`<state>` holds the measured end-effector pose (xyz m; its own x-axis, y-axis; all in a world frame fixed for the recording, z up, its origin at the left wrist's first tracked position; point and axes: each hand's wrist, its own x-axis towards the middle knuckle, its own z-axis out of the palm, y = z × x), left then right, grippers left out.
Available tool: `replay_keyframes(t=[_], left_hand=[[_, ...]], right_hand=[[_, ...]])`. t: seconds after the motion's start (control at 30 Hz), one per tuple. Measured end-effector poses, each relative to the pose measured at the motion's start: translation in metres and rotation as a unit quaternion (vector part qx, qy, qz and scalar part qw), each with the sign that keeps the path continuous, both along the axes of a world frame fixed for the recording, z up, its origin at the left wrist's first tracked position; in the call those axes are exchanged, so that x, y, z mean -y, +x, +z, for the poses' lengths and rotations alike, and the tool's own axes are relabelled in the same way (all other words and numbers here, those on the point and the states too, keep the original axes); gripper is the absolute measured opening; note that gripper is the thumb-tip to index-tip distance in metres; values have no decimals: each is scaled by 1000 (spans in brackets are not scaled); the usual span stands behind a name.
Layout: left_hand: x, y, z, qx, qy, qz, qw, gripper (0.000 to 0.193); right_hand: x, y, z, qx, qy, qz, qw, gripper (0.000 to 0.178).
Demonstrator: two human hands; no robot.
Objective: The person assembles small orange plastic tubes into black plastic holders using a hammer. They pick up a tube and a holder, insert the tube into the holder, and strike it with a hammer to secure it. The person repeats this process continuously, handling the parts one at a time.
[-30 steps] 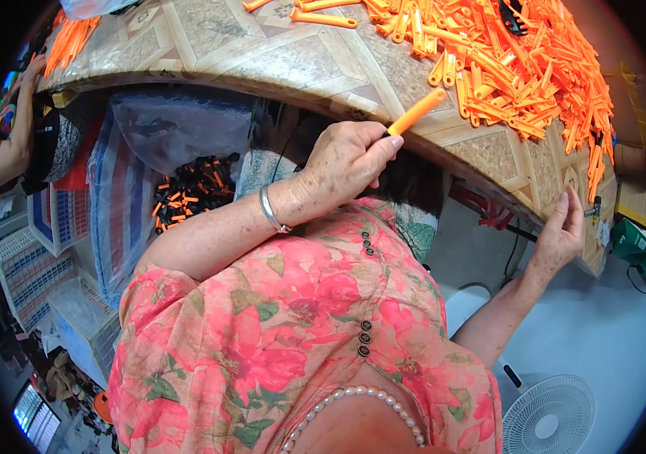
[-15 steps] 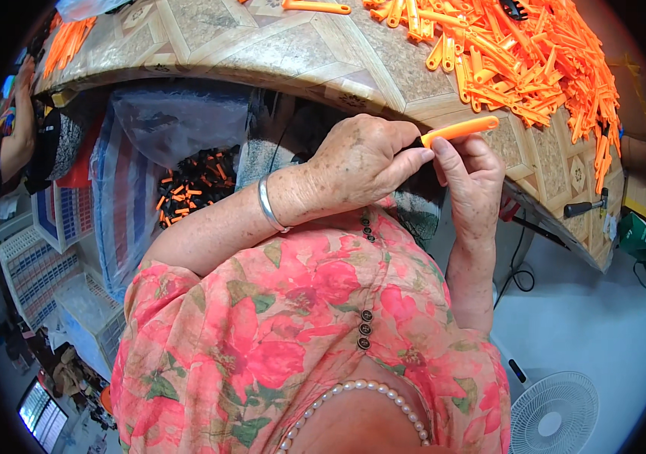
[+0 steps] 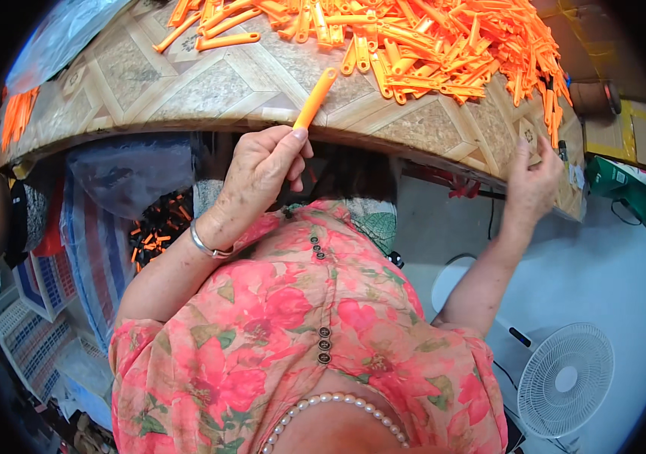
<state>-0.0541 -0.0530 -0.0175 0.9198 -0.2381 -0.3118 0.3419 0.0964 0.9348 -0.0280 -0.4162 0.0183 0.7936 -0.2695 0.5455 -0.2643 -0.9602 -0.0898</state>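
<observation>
An orange plastic handle (image 3: pixel 316 98) with a hole at its far end stands up from my left hand (image 3: pixel 258 168). Thumb and fingers pinch it by the near end, just over the table's front edge. My right hand (image 3: pixel 533 181) is at the right end of the table, thumb and forefinger apart, with nothing visible in it. Close beyond its fingertips is a dark tool handle (image 3: pixel 563 150), partly in view. A big heap of similar orange handles (image 3: pixel 444 57) lies on the far right part of the table (image 3: pixel 258 102).
More orange pieces (image 3: pixel 20 117) lie at the table's left end near a clear plastic bag (image 3: pixel 62 49). Below the table, a striped sack (image 3: pixel 92 250) stands beside several black-and-orange parts (image 3: pixel 158 234). A white fan (image 3: pixel 565 378) stands lower right; a green bag (image 3: pixel 625 189) is right of the table.
My hands were together at the orange handle; now they are apart. The left has moved left with the handle, and the right has let go and moved right. The view has shifted.
</observation>
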Motion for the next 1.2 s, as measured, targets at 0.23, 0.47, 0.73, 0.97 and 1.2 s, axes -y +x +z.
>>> replay_keyframes(t=[0.23,0.47,0.73,0.97,1.2], left_hand=[[-3,3,6,-34,-2,-14,999,35],[-8,4,16,-77,-19,-14,997,35],[-4,10,26,-138,0,-3,990,35],[-3,11,24,-112,13,-11,994,38],[-4,11,23,-118,18,-11,993,37]], right_hand=[[114,6,-17,-175,40,-64,982,60],[127,-42,-11,-18,399,-63,915,63],[-83,-80,-1,-72,499,256,825,50],[-117,-65,-2,-313,395,407,762,50],[-116,-59,1,-323,391,373,777,46]])
